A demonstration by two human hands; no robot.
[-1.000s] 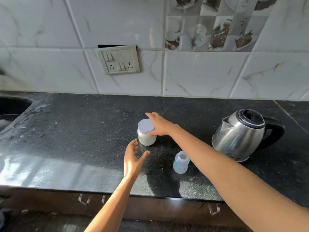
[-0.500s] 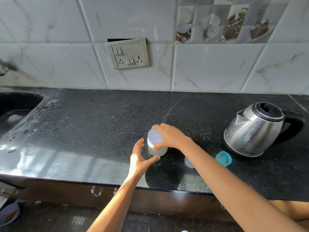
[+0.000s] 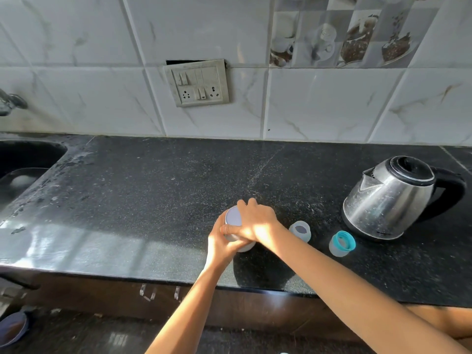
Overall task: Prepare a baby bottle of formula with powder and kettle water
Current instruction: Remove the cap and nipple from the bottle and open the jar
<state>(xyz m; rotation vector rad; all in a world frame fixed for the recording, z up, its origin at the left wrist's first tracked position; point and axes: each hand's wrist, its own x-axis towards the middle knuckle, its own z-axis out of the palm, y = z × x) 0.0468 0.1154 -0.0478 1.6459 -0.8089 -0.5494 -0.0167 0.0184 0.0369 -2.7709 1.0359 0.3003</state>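
A small jar of white powder stands on the black counter near its front edge, topped by a pale lilac lid [image 3: 233,216]. My left hand [image 3: 221,245] grips the jar's body from the near left side. My right hand [image 3: 256,221] lies over the lid with its fingers curled round the rim. Just right of my right wrist stands the open baby bottle [image 3: 300,230], clear and small. Its teal collar with clear cap [image 3: 342,243] sits further right. The steel kettle [image 3: 393,198] with a black handle and lid stands at the far right, spout turned left.
The black counter [image 3: 153,190] runs the full width, wet and glinting on the left near a dark sink [image 3: 23,162]. A switch and socket plate [image 3: 196,83] hangs on the tiled wall. A tap [image 3: 10,102] shows at the left edge.
My left hand has moved from open in front of the jar to gripping its body. My right hand has settled further over the lid. The view has drifted left and down.
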